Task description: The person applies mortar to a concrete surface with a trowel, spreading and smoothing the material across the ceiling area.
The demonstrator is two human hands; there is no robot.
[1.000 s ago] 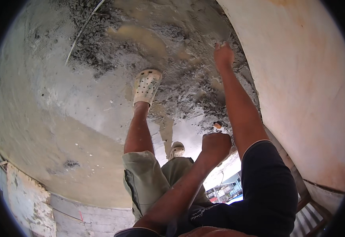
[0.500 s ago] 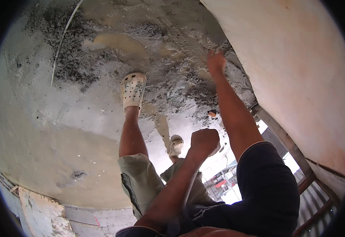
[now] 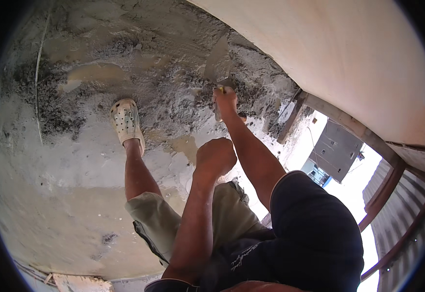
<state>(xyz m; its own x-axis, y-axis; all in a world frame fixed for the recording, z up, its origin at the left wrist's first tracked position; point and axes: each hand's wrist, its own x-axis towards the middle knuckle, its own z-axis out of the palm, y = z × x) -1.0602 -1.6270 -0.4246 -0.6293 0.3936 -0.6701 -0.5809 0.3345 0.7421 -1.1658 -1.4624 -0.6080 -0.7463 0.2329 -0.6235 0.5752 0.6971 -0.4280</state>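
My right hand (image 3: pixel 226 101) is wrapped round a trowel, low over the rough wet mortar (image 3: pixel 173 97). Only a yellow bit of its handle and parts of the flat blade (image 3: pixel 218 115) show; my fingers hide the rest. A smooth grey strip (image 3: pixel 217 58) lies just beyond the hand, toward the wall. Nearer to me, my left hand (image 3: pixel 216 156) is a closed fist held above the floor, touching nothing visible. Its back is turned up, so whatever is inside the fingers, if anything, is hidden. A small orange-brown lump (image 3: pixel 243 118) shows beside my right wrist.
My foot in a beige perforated clog (image 3: pixel 126 119) stands on the wet floor. Muddy water pools (image 3: pixel 95 73) ahead of it. A pale wall (image 3: pixel 339 53) rises along the right. A thin line (image 3: pixel 38 82) crosses the left. Corrugated metal (image 3: pixel 400 214) stands at the lower right.
The view has turned and shifted to the right. My right hand has come back from near the wall toward me, close to the orange-brown lump. My left fist stays closed.
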